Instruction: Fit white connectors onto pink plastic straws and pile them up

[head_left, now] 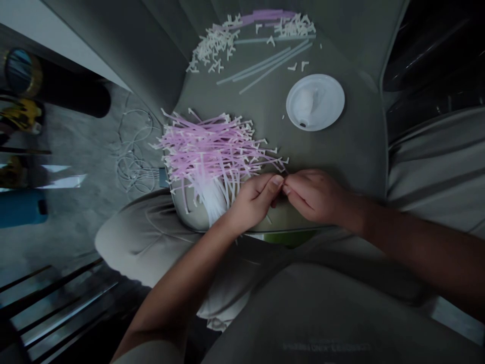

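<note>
My left hand [254, 201] and my right hand [314, 194] meet at the front edge of the grey seat, both closed in a pinch with the fingertips touching. Whatever they pinch is too small and hidden to make out. A short pale stick shows just below my left hand. Left of the hands lies a heaped pile of pink tubes [212, 144] with small white connectors on their ends. A bundle of white tubes [214, 199] pokes out from under that pile, beside my left wrist.
A white oval dish [329, 108] stands on the grey seat [352, 151], with a white lump inside. Farther back lie loose white connectors [215, 45], several pale straight tubes [265, 65] and purple tubes [267, 16]. Thin white cables [132, 167] are on the floor at left.
</note>
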A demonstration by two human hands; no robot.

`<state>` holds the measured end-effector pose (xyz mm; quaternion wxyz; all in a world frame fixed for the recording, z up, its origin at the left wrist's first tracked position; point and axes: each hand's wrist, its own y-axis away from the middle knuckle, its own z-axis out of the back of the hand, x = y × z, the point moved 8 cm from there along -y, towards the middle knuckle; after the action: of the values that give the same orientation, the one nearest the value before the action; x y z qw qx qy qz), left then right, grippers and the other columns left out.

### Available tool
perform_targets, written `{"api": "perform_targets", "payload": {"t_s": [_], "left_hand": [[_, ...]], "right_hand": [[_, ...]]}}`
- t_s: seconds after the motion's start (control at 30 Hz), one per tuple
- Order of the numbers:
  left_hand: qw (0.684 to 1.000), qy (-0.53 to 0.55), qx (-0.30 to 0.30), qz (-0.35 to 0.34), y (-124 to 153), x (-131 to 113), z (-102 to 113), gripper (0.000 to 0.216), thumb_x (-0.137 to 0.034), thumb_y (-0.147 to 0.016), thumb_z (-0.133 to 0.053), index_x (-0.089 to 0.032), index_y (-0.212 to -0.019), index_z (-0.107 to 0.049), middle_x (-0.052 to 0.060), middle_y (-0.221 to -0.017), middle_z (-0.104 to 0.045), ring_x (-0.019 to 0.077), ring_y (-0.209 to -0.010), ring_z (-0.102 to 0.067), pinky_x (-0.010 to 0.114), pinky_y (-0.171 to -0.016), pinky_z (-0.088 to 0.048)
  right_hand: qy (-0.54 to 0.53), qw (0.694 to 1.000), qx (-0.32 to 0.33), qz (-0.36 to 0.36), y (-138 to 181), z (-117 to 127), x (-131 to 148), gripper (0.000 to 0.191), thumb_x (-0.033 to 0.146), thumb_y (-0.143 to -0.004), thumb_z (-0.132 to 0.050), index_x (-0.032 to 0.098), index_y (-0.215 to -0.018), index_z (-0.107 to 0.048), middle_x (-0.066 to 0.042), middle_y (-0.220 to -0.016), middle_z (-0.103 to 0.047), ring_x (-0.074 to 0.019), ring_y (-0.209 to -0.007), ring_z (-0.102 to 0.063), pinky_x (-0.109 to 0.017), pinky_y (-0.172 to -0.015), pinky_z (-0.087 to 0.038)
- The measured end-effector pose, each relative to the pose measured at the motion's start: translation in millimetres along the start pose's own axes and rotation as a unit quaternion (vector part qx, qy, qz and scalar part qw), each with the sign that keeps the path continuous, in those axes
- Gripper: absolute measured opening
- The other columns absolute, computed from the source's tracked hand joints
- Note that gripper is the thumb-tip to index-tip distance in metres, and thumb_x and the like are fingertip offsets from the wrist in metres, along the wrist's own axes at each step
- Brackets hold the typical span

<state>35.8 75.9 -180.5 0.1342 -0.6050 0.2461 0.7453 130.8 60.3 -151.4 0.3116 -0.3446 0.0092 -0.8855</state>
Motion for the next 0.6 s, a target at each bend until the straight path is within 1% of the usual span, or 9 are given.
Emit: {"api": "perform_targets", "payload": {"t_s": [0.13,0.23,0.37,0.47,0.6], "left_hand": [[0.999,-0.024,0.031,-0.002,-1.0,-3.6,-1.2,0.045,-0.045,-0.098,-0.039,-0.018,-0.062,-0.044,-0.003,-0.055,-0.044,0.0081,-0.053,-0.042,0.023,-0.053,-0.036],[0.997,-0.054,0.047,-0.018,-1.1,-7.8,-2.1,0.043,-0.043,-0.098,-0.039,-0.018,-0.063,-0.045,-0.003,-0.056,-0.045,0.0081,-0.053,-0.042,0.023,-0.053,-0.035],[0.997,-0.062,0.037,-0.025,-0.8,-7.3,-0.9,0.044,-0.041,-0.099,-0.038,-0.018,-0.063,-0.045,-0.003,-0.055,-0.044,0.0083,-0.053,-0.041,0.024,-0.053,-0.035],[0.999,-0.042,0.019,-0.018,-1.0,-3.9,-0.1,0.044,-0.041,-0.099,-0.039,-0.017,-0.061,-0.044,-0.004,-0.055,-0.044,0.008,-0.052,-0.041,0.024,-0.053,-0.034],[0.999,-0.025,-0.007,-0.02,-2.2,-3.6,-1.1,0.045,-0.042,-0.099,-0.038,-0.018,-0.061,-0.041,-0.004,-0.055,-0.04,0.0079,-0.052,-0.039,0.025,-0.053,-0.034]], "right_hand": [[-0.009,0.999,0.051,-0.014,-1.0,-2.6,-2.8,0.028,0.019,-0.093,-0.036,0.017,-0.071,-0.053,-0.004,-0.061,-0.059,-0.0147,-0.058,-0.051,-0.03,-0.062,-0.033],[-0.016,0.995,0.098,-0.031,-1.5,-4.1,-6.0,0.028,0.021,-0.094,-0.036,0.016,-0.075,-0.055,-0.005,-0.065,-0.062,-0.0152,-0.061,-0.052,-0.03,-0.063,-0.031],[0.007,0.99,0.141,-0.033,-4.8,-3.4,-5.8,0.026,0.021,-0.094,-0.037,0.016,-0.079,-0.057,-0.006,-0.068,-0.063,-0.016,-0.063,-0.053,-0.031,-0.063,-0.029],[0.035,0.987,0.15,-0.035,-8.1,-0.8,-5.3,0.025,0.021,-0.093,-0.039,0.015,-0.08,-0.059,-0.007,-0.071,-0.064,-0.0168,-0.064,-0.054,-0.032,-0.064,-0.028],[0.039,0.989,0.128,-0.066,-8.8,4.5,-9.8,0.026,0.025,-0.094,-0.039,0.016,-0.08,-0.059,-0.006,-0.071,-0.065,-0.0169,-0.064,-0.053,-0.032,-0.063,-0.026]]}}
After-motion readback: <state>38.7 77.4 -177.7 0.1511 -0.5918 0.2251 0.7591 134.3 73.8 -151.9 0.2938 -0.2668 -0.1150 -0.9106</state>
